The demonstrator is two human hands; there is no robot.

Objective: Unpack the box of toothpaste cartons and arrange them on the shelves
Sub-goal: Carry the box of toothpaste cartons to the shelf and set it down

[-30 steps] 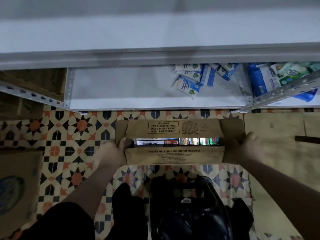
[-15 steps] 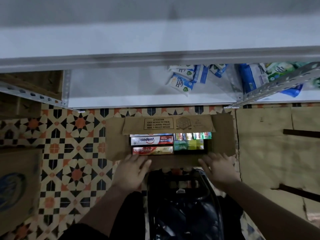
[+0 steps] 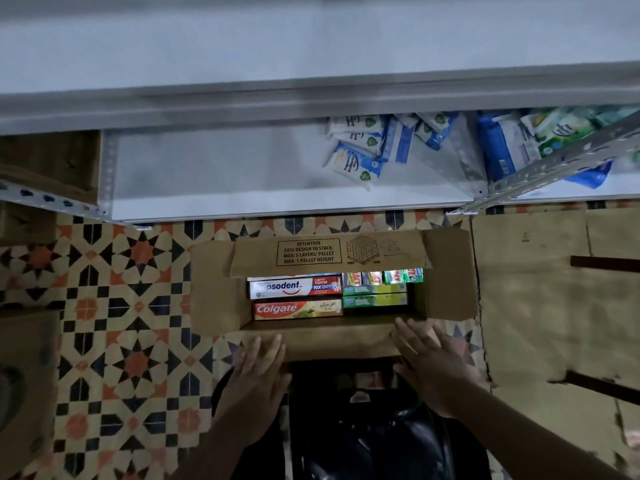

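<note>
While both hands, left (image 3: 258, 372) and right (image 3: 433, 362), press the near flap (image 3: 339, 337) flat-fingered, grip empty, toothpaste cartons (image 3: 298, 297) sit just beyond; fold it fully clear, then lift one.

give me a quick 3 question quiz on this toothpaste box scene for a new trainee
1. True or false: the left hand and right hand both press flat on the near flap of the cardboard box.
2. Which carton lies nearest the person? A) Colgate carton B) Pepsodent carton C) green cartons
3. Fill in: the wipe packets lie on the ____ side of the lower shelf.

Key: 1 true; 2 A; 3 right
</note>
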